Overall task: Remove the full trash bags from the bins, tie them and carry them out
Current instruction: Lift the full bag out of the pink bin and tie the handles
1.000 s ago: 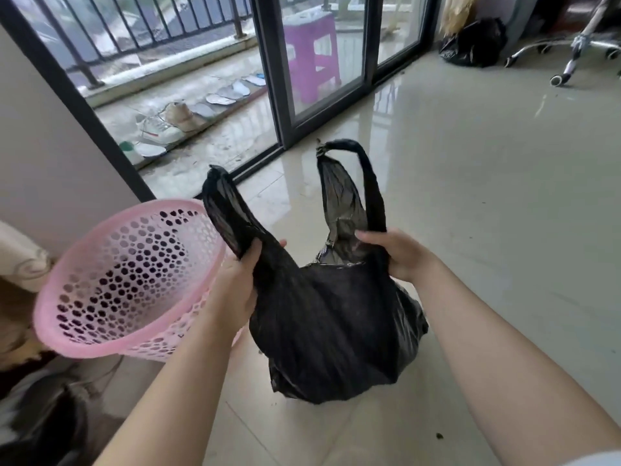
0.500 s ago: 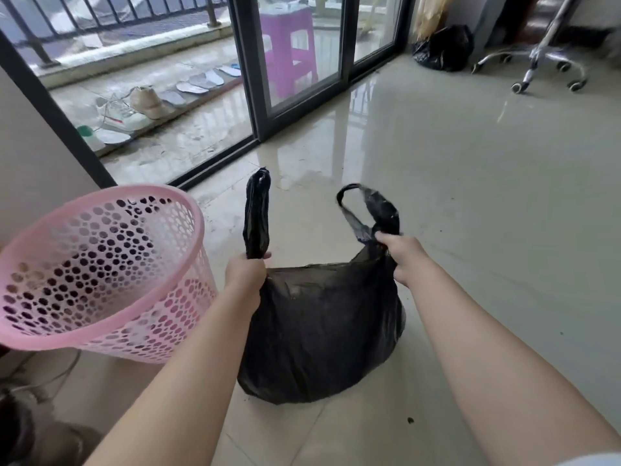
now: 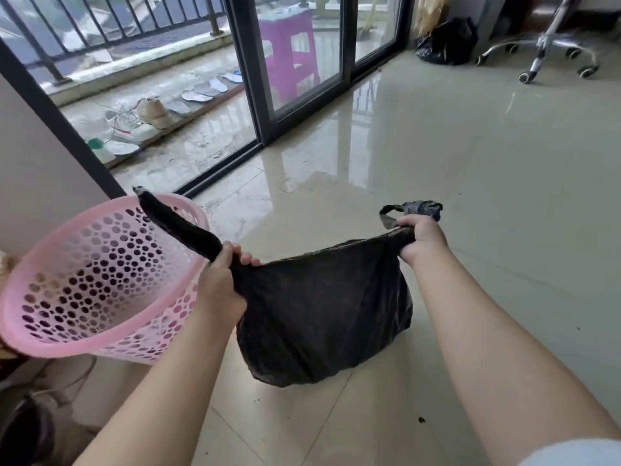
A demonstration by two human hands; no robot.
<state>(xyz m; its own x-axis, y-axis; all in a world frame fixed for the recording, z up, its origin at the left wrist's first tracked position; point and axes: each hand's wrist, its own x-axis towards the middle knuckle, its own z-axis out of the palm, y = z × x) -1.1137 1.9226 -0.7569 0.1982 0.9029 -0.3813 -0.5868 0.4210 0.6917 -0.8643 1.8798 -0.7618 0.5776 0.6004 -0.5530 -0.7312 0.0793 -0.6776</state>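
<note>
Both arms reach forward; left hand (image 3: 220,280) and right hand (image 3: 420,240) fingers curl around the black trash bag (image 3: 322,314) handles, pulled apart

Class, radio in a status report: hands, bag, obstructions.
Left hand grips one bag handle, right hand grips the other. Black trash bag out of pink bin, untied, handles pulled apart. Nothing between the handles.

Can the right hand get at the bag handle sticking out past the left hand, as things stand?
Probably yes. The right hand grips its own bag handle, while the left handle juts free above the left hand, over the pink bin. Nothing lies between; the stretched trash bag must slacken.
</note>
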